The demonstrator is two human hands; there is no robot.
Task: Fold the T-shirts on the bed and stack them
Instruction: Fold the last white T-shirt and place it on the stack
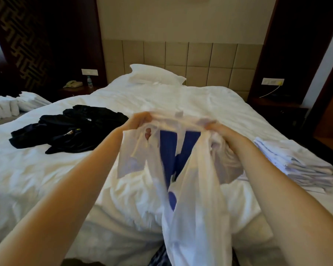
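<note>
White T-shirt [196, 189] hangs at six o'clock over the bed [46, 179], top edge gripped by left hand [140, 121] and right hand [217, 129]; folded stack [300, 166] at three o'clock, dark clothes [69, 129] at ten.

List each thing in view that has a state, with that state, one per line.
white T-shirt, unfolded, held up over the bed by both hands.
left hand, gripping the shirt's top edge.
right hand, gripping the shirt's top edge.
dark clothes, unfolded, heaped on the bed's left side.
white stack, folded, lying on the bed's right side.
</note>
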